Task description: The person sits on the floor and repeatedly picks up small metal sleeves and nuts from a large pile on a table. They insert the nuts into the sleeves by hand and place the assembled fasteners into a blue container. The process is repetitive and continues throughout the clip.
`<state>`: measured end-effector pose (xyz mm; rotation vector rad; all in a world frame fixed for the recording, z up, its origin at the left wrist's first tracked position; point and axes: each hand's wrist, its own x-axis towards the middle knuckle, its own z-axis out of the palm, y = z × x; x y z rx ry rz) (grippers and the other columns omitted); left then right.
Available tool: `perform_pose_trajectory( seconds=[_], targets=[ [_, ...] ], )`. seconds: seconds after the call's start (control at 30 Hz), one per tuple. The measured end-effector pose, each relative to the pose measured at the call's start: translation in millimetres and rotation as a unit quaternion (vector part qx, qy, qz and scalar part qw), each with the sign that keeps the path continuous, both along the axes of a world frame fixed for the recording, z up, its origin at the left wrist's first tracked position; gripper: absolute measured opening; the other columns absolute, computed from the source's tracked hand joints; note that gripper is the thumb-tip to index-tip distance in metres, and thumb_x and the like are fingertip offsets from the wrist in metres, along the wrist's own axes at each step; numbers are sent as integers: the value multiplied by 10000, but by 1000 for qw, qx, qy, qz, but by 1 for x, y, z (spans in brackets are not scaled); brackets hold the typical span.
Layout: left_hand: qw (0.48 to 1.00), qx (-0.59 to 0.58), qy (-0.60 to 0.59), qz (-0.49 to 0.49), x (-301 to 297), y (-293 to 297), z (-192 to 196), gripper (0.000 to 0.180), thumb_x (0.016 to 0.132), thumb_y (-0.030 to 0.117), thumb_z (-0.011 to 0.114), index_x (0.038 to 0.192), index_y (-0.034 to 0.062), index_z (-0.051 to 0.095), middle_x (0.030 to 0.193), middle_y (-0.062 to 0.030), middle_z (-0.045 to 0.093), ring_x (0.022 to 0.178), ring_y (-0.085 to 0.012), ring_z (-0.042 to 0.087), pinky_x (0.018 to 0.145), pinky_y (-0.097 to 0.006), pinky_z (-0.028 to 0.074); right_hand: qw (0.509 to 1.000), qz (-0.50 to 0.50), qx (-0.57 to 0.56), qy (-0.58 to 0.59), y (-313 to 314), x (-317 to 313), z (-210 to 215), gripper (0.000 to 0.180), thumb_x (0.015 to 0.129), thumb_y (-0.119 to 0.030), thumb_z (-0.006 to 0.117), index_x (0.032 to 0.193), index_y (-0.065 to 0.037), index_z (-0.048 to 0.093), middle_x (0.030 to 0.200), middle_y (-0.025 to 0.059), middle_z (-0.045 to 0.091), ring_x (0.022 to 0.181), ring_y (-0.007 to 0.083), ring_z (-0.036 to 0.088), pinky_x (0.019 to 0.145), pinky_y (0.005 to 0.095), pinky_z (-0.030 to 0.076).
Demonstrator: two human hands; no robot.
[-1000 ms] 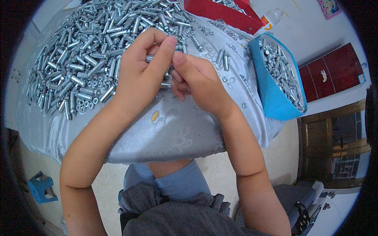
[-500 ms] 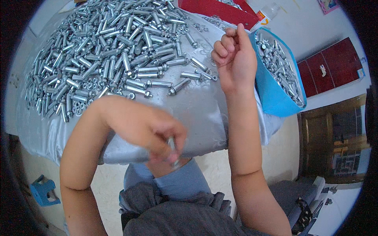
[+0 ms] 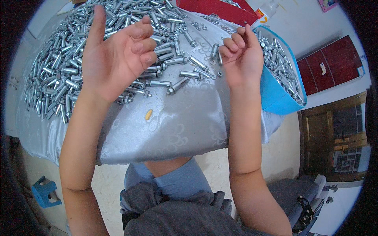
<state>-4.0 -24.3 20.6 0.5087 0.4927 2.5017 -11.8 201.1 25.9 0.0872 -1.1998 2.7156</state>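
My left hand [image 3: 118, 59] is raised over the near side of a large heap of silvery sleeve anchor bolts [image 3: 55, 74]. Its palm shows, the thumb points away, and the half-bent fingers hold nothing. To the right, my right hand [image 3: 246, 59] hovers palm up in front of a blue fabric bin [image 3: 277, 98] filled with the same bolts. Its fingers are loosely curled, with nothing visible in them. Close beside its fingertips is an anchor bolt [image 3: 214, 51]. More loose anchor bolts [image 3: 191, 74] and a small nut [image 3: 219, 74] lie between the two hands.
A shiny grey patterned cloth [image 3: 185, 126] covers the table; a small yellow piece [image 3: 148, 114] lies on it. At the back are a red box [image 3: 220, 11] and a clear bottle [image 3: 267, 11]. A blue stool [image 3: 46, 192] stands on the floor at left.
My left hand has swung up and away from the table's near edge; the metal piece it gripped is gone from it. My right hand has shifted slightly right, and the yellow piece is uncovered.
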Motion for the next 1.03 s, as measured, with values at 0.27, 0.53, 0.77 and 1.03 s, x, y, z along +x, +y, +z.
perform_pose_trajectory(
  seconds=[0.27, 0.53, 0.77, 1.03],
  targets=[
    [999, -29, 9, 15, 2, 2, 0, 595, 857, 495, 367, 1099, -48, 374, 731, -15, 390, 605, -114, 345, 539, -249, 308, 966, -107, 235, 18, 15, -11, -2, 210, 833, -233, 506, 759, -39, 537, 583, 6, 463, 524, 116, 430, 473, 242, 351],
    [997, 3, -43, 58, -2, -3, -2, 533, 867, 426, 391, 1060, -71, 392, 720, -26, 378, 583, -95, 326, 505, -218, 298, 704, -230, 672, -21, 29, -23, -25, 180, 700, -169, 588, 809, -29, 623, 730, 114, 615, 675, 256, 596, 654, 333, 464],
    [997, 5, -39, 68, -6, -4, -7, 498, 867, 414, 390, 1015, -61, 410, 704, -28, 371, 580, -103, 326, 513, -225, 308, 752, -138, 644, -21, 16, -14, -16, 181, 645, -158, 582, 734, -9, 634, 625, 110, 600, 579, 196, 579, 592, 291, 458],
    [988, 28, -50, 143, -13, -20, -12, 478, 858, 429, 390, 995, -28, 413, 752, -56, 437, 598, -129, 367, 537, -252, 340, 655, 134, 744, -5, 21, 1, -6, 192, 624, -57, 579, 802, -45, 651, 572, -8, 512, 544, 46, 439, 501, 192, 357]
  ],
)
